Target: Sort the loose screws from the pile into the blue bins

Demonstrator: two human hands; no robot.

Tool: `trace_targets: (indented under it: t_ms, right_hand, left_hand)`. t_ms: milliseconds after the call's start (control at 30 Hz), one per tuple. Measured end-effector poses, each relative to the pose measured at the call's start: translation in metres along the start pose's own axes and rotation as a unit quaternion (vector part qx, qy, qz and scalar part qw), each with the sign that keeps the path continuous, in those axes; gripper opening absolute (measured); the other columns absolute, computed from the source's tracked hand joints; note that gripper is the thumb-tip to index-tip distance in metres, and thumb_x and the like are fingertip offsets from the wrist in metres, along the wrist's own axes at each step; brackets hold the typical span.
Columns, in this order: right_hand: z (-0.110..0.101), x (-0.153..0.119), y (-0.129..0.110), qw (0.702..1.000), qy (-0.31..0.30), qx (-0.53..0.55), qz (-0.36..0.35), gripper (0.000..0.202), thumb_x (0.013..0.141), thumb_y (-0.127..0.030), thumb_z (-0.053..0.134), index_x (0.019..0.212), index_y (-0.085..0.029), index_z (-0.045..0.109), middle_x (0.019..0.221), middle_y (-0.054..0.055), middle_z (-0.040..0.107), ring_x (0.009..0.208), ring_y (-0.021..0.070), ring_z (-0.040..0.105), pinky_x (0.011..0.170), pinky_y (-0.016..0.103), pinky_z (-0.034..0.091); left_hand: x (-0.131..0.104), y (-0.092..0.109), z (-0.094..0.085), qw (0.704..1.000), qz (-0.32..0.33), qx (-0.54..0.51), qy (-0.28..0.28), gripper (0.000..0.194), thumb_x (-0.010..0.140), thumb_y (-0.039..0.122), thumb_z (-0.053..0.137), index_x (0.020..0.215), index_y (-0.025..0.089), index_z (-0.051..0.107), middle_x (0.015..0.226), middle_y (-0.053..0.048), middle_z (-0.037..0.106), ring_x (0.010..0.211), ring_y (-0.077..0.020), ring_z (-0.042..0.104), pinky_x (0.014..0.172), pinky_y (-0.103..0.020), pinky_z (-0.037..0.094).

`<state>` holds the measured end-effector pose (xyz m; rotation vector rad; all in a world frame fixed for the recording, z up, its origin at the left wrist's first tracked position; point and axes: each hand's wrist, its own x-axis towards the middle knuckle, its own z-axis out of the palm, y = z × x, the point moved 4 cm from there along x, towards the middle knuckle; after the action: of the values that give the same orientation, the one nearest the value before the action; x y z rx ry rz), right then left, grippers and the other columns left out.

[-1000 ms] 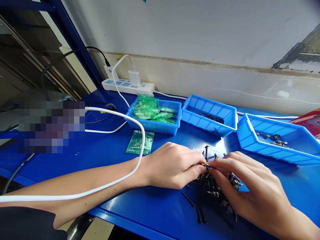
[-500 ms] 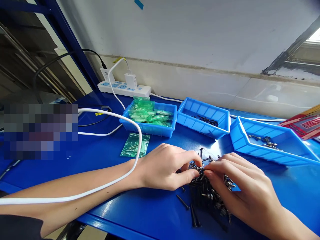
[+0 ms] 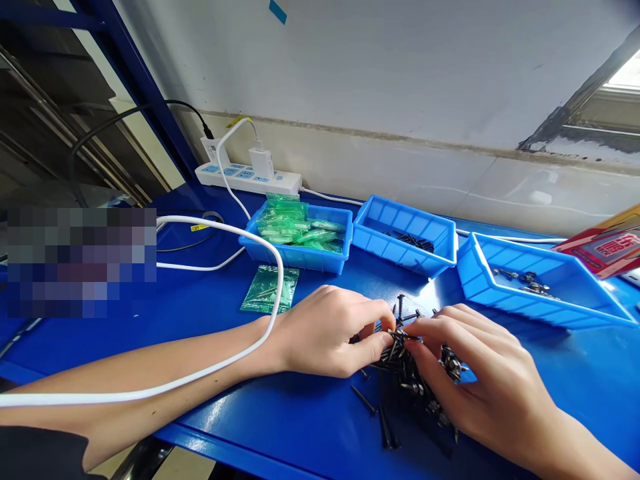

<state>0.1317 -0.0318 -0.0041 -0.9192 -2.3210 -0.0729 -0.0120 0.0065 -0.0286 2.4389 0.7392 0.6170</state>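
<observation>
A heap of dark screws point(image 3: 423, 383), some with shiny washers or heads, lies on the blue table in front of me. Over its left side, my left hand point(image 3: 335, 333) bends thumb and forefinger together in a pinch; what is between them is too small to make out. From the right, my right hand point(image 3: 487, 363) pinches a small screw point(image 3: 413, 337) between thumb and forefinger. Both sets of fingertips nearly meet above the heap. Several loose black screws point(image 3: 364, 400) lie at its near left edge. My right palm hides part of the heap.
Behind my hands stand three blue bins: one with green packets point(image 3: 313, 235), one with dark screws point(image 3: 417, 241), one with metal fasteners point(image 3: 535, 285). A green packet point(image 3: 270, 290) lies nearby. A white cable point(image 3: 245, 357) crosses my left forearm. A power strip point(image 3: 240, 175) sits against the wall.
Both hands have shifted very slightly left. The fingertips have parted a little, and the screw in my right fingers now shows more clearly.
</observation>
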Motion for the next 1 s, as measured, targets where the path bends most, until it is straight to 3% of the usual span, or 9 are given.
trace_targets:
  t_ms: [667, 867, 1000]
  right_hand:
    - [0.002, -0.0019, 0.0004, 1.0, -0.007, -0.002, 0.013, 0.009, 0.084, -0.011, 0.05, 0.083, -0.018, 0.056, 0.06, -0.002, 0.06, 0.051, 0.0092, 0.052, 0.05, 0.022, 0.039]
    - [-0.0003, -0.0022, 0.0017, 1.0, -0.005, -0.018, 0.008, 0.011, 0.087, -0.015, 0.05, 0.078, -0.018, 0.056, 0.058, -0.002, 0.06, 0.05, 0.0087, 0.051, 0.049, 0.022, 0.038]
    - [-0.0001, -0.0029, 0.0011, 1.0, -0.003, -0.02, 0.011, 0.012, 0.088, -0.016, 0.051, 0.076, -0.018, 0.055, 0.06, -0.001, 0.062, 0.051, 0.0088, 0.053, 0.051, 0.023, 0.039]
  left_hand:
    - [0.0007, 0.001, 0.0003, 1.0, -0.006, 0.011, -0.009, 0.019, 0.087, 0.023, 0.046, 0.09, 0.016, 0.063, 0.068, 0.0, 0.064, 0.061, -0.0108, 0.056, 0.057, -0.02, 0.039]
    - [0.0004, -0.0011, 0.0007, 1.0, -0.021, -0.019, -0.011, 0.017, 0.084, 0.026, 0.053, 0.096, 0.018, 0.061, 0.062, 0.004, 0.062, 0.057, -0.0094, 0.055, 0.053, -0.019, 0.037]
    - [0.0002, 0.0002, 0.0003, 1.0, -0.018, -0.012, -0.002, 0.014, 0.084, 0.023, 0.051, 0.09, 0.017, 0.062, 0.059, 0.004, 0.06, 0.053, -0.0083, 0.052, 0.051, -0.018, 0.035]
